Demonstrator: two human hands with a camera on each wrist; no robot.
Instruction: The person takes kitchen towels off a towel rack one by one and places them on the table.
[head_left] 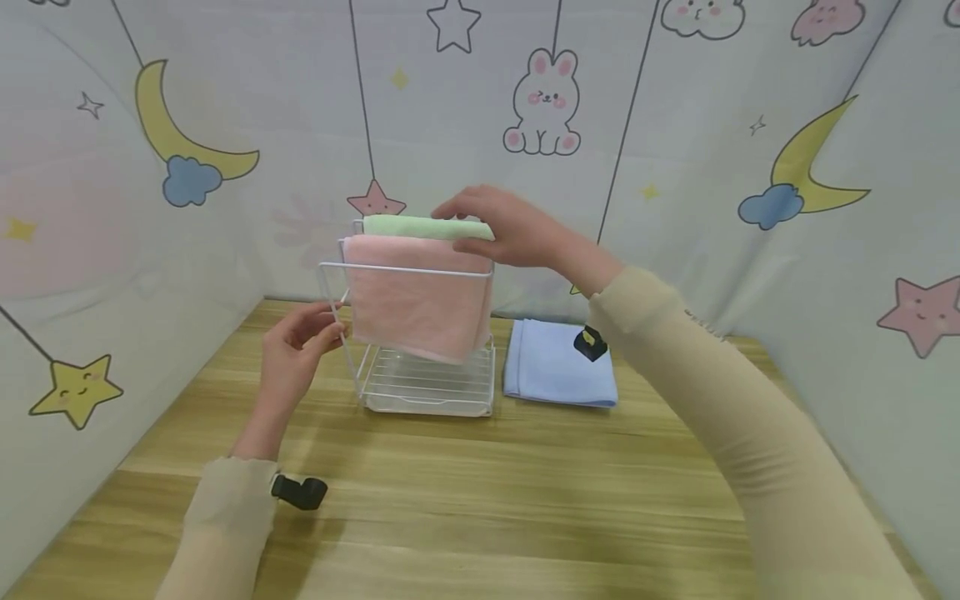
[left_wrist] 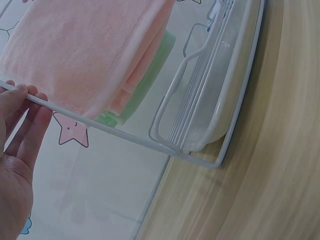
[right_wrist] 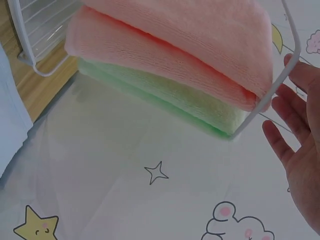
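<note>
A white wire rack (head_left: 427, 408) stands on the table with a pink towel (head_left: 420, 296) draped over one of its upper bars. Behind that hangs a light green towel (head_left: 412, 226). My left hand (head_left: 291, 354) pinches the rack's left upright between thumb and fingers; the left wrist view shows the grip on the white wire (left_wrist: 115, 131). At the rack's upper right corner, my right hand (head_left: 510, 223) reaches over the tops of both towels. Its fingers (right_wrist: 295, 117) are loosely bent beside the side wire in the right wrist view, not wrapped round it.
A folded light blue towel (head_left: 558, 367) lies on the wooden table (head_left: 465, 500) just right of the rack. A shallow tray (left_wrist: 210, 117) sits under the rack's lower grid. Close behind the rack hangs a white cloth backdrop (head_left: 675, 108) with cartoon prints.
</note>
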